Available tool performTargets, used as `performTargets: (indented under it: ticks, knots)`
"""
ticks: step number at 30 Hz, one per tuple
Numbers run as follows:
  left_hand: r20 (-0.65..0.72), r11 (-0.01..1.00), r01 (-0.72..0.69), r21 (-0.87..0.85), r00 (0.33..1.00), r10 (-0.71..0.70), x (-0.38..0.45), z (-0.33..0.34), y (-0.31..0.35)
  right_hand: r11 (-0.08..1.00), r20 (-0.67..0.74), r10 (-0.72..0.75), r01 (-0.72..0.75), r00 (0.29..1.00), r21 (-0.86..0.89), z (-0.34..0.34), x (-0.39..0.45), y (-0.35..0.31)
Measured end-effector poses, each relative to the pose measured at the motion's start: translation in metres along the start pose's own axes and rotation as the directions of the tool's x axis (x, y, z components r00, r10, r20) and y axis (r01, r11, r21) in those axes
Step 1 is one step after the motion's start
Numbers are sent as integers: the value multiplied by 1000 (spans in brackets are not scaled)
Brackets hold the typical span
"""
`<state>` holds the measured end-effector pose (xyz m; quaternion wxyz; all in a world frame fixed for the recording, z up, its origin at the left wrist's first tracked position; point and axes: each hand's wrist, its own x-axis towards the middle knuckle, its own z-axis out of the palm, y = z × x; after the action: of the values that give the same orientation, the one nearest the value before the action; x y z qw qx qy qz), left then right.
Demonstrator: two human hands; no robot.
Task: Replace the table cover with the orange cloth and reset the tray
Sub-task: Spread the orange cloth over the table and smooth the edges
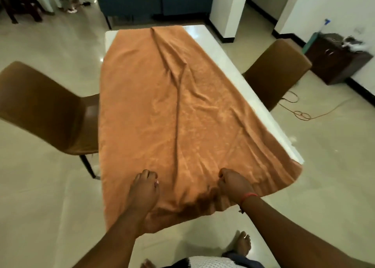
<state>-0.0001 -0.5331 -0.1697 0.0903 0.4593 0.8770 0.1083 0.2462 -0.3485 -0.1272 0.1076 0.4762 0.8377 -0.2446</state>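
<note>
Cloth (pixel 182 109) lay lengthwise on bench (pixel 205 44), skewed w/ right strip bare, ridge down the middle. Left hand (pixel 145 188) and right hand (pixel 233 184) had fingers closed, bunching near hem. Uneven tug could slide it off; no tray in view.

There is a single view, from a wide-angle camera worn on the person's head. It looks forward and steeply down along the length of the surface (pixel 205 36), whose near end sits low in the frame and whose far end reaches the upper centre. The near end is close, just past the forearms entering from the bottom edge. The wide lens bends the scene, taking in a chair (pixel 40 105) at left, another chair (pixel 278 68) at right, and floor (pixel 40 206) around.
</note>
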Motion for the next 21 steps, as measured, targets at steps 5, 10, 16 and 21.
performTargets:
  ticks: [5,10,16,21]
  knots:
    - [61,994,-110,9,992,109,26,35,120,997,-258,34,-51,966,-60,-62,41,123]
    - [180,984,-142,109,976,121,50,60,245,970,-169,148,-176,974,-164,-89,63,211]
    - [303,993,-108,-52,946,118,74,79,350,925,-5,224,-212,974,316,-100,86,262]
    - [422,819,316,-479,901,-100,102,79,425,784,190,43,-151,981,601,-124,96,266]
